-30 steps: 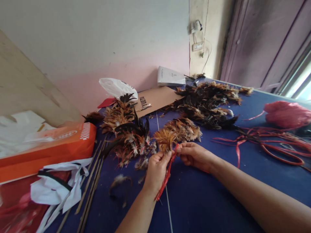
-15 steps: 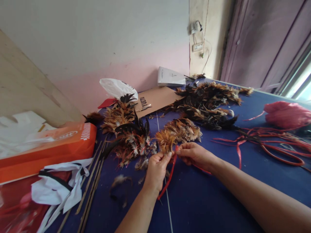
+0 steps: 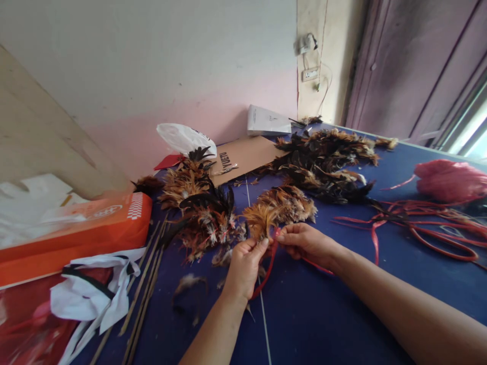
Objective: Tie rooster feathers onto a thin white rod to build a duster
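My left hand (image 3: 245,263) pinches the base of a small bunch of golden-brown feathers (image 3: 262,219) between thumb and fingers. Close beside it, my right hand (image 3: 304,241) is closed on a red plastic ribbon (image 3: 271,266) near the feathers' base. One length of the ribbon hangs down by my left hand, and another trails out under my right wrist. Just behind the held bunch lies a heap of brown feathers (image 3: 292,200). Bundles with dark tips and pinkish-white bases (image 3: 213,218) sit to the left.
Dark feather piles (image 3: 327,152) lie at the back right of the blue table (image 3: 323,319). A pink ribbon bundle (image 3: 451,180) and loose red strands (image 3: 411,215) are on the right. Thin sticks (image 3: 146,289), a white cloth (image 3: 91,296) and an orange bag (image 3: 129,225) line the left; flat cardboard (image 3: 247,154) lies behind.
The hanging ribbon length has swung and bows more beneath my left hand, its lower end higher. Both hands stay almost in place, and the held feathers have shifted slightly.
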The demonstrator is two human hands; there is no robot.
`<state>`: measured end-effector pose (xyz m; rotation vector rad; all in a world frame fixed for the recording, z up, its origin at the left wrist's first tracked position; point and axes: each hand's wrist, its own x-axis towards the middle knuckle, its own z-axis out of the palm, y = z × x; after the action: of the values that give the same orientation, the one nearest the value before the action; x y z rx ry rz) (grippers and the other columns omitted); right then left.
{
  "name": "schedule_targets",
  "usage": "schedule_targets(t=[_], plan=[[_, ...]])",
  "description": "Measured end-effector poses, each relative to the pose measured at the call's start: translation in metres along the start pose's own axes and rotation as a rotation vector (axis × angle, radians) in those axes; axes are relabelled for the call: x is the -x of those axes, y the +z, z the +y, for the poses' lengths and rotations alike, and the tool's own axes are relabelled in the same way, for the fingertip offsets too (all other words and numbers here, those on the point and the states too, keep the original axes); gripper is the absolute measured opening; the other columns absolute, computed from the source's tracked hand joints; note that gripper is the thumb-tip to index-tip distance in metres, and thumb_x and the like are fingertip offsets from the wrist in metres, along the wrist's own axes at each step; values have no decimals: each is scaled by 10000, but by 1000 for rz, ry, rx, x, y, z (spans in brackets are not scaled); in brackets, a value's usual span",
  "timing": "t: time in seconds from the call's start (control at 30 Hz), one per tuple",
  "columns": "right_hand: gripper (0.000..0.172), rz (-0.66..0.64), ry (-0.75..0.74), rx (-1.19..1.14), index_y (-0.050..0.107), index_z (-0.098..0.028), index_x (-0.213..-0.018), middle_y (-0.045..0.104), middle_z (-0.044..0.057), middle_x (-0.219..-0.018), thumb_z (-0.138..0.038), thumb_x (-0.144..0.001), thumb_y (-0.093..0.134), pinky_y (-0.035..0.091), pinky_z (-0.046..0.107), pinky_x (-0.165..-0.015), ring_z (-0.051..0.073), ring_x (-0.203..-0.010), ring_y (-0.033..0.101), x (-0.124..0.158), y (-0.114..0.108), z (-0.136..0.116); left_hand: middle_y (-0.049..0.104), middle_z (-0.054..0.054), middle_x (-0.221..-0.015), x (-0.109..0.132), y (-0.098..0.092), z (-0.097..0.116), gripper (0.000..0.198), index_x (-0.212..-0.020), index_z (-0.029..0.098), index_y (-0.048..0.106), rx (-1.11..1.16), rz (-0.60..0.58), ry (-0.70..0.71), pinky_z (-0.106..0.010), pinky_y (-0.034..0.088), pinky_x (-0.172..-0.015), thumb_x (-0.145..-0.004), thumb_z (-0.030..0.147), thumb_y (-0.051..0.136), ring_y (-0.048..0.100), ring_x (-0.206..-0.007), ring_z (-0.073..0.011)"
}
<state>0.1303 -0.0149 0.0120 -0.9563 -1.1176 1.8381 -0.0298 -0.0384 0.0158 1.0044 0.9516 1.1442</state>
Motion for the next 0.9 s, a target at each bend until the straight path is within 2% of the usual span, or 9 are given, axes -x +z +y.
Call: schedule_targets(t=[0.13,0.33,0.43,0.6,0.73,0.9], plan=[[286,-7,-17,-32,539,-129,-633,497,-44,-533,-341,-591,725,237,169,-369,28,-406,388,-1,-2,1,685,-56,-695,0,1,4,234,-808,119,675,33,36,-46,-258,473,-609,-668,307,660,558,-485,-99],[251,-1,-34,-4,573,-124,-676,521,-29,-552,-341,-637,692,271,165,-376,27,-411,400,-2,-3,2,676,-52,-693,-3,-1,0,202,-771,118,678,94,5,12,-256,460,-678,-665,289,664,598,-618,-128],[273,38,-71,1,564,-135,-722,540,-22,-606,-369,-647,682,295,166,-385,34,-438,425,0,3,1,675,-52,-708,-3,-1,-3,215,-793,118,680,26,24,59,-264,447,-694,-680,298,650,592,-645,-135],[316,145,-148,104,531,-147,-714,500,-42,-552,-381,-602,710,309,168,-382,43,-435,420,0,13,4,660,-39,-664,-1,0,-6,246,-795,110,680,-114,25,126,-245,438,-632,-709,331,615,567,-611,-130],[317,133,-137,17,495,-147,-652,476,-52,-506,-376,-606,709,310,161,-392,37,-425,416,-2,11,7,659,-39,-673,-2,-1,-6,241,-817,115,675,-80,26,121,-254,452,-640,-717,323,606,578,-625,-138],[313,79,-48,-122,476,-151,-657,515,-39,-531,-322,-592,730,322,162,-408,53,-457,473,0,7,3,666,-54,-702,-4,0,-4,236,-793,115,674,18,56,86,-276,476,-678,-677,317,641,601,-642,-145]])
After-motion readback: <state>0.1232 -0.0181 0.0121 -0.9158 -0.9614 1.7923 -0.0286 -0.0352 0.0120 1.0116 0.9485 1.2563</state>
